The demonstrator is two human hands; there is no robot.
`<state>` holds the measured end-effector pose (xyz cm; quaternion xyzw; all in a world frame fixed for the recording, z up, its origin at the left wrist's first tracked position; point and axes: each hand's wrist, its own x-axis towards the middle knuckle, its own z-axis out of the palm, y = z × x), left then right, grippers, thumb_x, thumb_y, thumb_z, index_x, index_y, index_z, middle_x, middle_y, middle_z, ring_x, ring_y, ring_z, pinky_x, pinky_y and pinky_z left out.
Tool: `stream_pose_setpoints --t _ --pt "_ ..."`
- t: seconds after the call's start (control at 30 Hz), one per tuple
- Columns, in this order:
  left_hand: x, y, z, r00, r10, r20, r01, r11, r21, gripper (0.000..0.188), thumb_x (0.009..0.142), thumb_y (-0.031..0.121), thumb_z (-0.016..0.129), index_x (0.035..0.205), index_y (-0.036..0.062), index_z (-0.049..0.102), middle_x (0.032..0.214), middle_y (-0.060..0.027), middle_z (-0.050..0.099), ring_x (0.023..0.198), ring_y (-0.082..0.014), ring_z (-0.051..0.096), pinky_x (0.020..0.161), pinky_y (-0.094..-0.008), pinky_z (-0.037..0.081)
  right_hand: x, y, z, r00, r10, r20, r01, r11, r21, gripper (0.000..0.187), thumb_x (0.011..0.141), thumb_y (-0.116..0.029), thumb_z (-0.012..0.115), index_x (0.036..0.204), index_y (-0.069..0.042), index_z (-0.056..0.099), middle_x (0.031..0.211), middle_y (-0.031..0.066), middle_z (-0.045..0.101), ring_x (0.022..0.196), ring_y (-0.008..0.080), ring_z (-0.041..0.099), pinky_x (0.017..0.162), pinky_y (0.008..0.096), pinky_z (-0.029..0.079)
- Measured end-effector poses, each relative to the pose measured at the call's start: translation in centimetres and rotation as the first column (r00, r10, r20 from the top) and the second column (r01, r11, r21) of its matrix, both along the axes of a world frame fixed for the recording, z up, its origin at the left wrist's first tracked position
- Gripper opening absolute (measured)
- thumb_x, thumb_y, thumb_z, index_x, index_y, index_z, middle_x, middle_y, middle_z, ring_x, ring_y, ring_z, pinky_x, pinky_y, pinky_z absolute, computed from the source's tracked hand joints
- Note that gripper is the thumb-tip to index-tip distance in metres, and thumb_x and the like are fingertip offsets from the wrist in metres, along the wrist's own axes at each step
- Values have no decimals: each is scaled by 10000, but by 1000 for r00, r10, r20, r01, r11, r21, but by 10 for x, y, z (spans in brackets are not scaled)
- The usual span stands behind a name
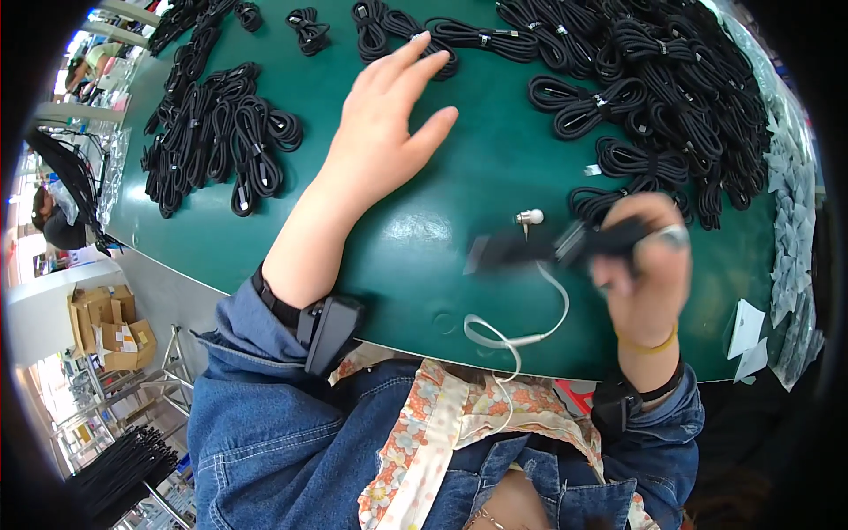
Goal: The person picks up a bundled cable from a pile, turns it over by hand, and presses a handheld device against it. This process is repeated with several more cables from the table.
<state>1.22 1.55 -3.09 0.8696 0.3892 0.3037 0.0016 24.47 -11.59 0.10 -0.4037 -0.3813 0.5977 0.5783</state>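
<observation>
My right hand (652, 278) is closed around a bundled black cable (521, 251), held over the right half of the green table (424, 177). Hand and bundle are smeared by motion, so the bundle's ends are unclear. My left hand (378, 132) reaches toward the far side with its fingers spread, holding nothing. Its fingertips overlap a coiled black cable (440, 60) in the far row; whether they touch it I cannot tell. A white earphone (532, 215) lies near the bundle, and its white cord (508, 342) runs down over the near edge toward me.
A large heap of bundled black cables (671, 79) fills the far right. A smaller pile (212, 132) sits at the left. Clear plastic packaging (791, 212) lines the right edge, near white paper pieces (747, 327). Cardboard boxes (110, 322) stand off the table, lower left.
</observation>
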Motion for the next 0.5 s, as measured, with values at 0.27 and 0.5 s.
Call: stream_pose_setpoints --t 0.27,0.5 --pt "5 -4 -6 982 128 -135 -155 966 -208 488 738 315 538 1166 115 415 968 -77 479 885 -239 455 784 -381 325 -4 14 8 918 -120 -379 176 977 117 448 785 -155 426 1188 6 314 1046 208 501 419 52 363 464 194 374" --pt "10 -7 -6 907 314 -282 -371 911 -179 446 746 327 541 1150 175 427 878 -56 455 854 -221 443 765 -365 304 -9 8 0 985 14 -171 5 994 112 422 779 -137 423 1160 26 340 980 204 528 425 53 367 474 197 377"
